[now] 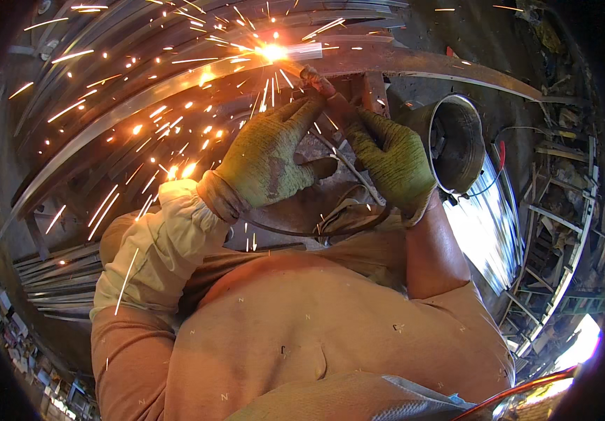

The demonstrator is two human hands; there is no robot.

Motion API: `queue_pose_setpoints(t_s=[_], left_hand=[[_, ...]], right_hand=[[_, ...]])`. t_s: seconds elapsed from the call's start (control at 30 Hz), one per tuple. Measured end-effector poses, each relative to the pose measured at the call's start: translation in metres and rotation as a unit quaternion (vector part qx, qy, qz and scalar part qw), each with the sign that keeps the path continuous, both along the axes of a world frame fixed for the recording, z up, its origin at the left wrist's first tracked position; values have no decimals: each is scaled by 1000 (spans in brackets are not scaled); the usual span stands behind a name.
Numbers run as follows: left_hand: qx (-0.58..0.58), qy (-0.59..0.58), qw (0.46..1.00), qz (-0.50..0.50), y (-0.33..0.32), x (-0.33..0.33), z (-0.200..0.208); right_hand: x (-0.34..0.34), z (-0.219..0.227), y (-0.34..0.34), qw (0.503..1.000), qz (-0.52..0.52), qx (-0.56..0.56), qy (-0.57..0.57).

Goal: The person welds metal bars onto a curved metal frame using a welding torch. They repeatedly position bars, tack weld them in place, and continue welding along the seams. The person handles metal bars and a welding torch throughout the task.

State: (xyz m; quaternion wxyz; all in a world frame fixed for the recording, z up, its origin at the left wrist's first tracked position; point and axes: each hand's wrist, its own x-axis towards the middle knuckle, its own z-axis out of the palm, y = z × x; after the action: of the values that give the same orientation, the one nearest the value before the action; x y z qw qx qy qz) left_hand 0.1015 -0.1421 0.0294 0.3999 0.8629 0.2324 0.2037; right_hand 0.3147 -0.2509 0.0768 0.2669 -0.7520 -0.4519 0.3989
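Observation:
My right hand (393, 158), in a green-yellow work glove, is closed around the handle of a welding torch (342, 111). The torch's worn tip points up and left toward a bright burning spot (272, 52), which throws sparks mostly leftward. My gloved left hand (272, 156) is beside the torch, with fingers stretched out and their tips against its neck. Its thumb stands apart. At the burning spot, a short silvery metal piece (305, 51) sits along a long rusty steel bar (414, 62). A dark cable (316, 231) loops below both hands.
A round, open metal container (456, 144) stands right of my right hand. Long metal strips (57, 281) lie at left, with more beyond the rusty bar. A ladder-like metal frame (562, 263) runs along the far right. Sparks fall across my pale left sleeve (158, 242).

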Motion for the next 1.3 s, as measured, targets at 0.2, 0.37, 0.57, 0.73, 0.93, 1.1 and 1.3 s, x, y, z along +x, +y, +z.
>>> queue_pose_setpoints(t_s=[0.2,0.37,0.57,0.73,0.93,1.1,1.3], left_hand=[[5,-21,1000,0,-1,-3,-4],[-55,-20,998,14,-5,-3,-5],[-24,-17,1000,-4,0,-4,-7],[22,-36,999,-9,1,1,-17],[16,-7,1000,-9,1,-1,-4],[27,-49,998,-11,2,2,-12],[-2,-24,1000,-18,4,1,-12]], right_hand=[[2,-3,-2,999,-12,-27,-32],[0,-6,-3,999,-7,16,-28],[1,-5,-2,998,-20,-44,-42],[-1,-4,-4,999,-12,-11,-51],[-2,-2,-3,999,3,9,-51],[-1,-4,-1,1000,-13,-10,-12],[2,-4,0,996,11,-23,-84]])
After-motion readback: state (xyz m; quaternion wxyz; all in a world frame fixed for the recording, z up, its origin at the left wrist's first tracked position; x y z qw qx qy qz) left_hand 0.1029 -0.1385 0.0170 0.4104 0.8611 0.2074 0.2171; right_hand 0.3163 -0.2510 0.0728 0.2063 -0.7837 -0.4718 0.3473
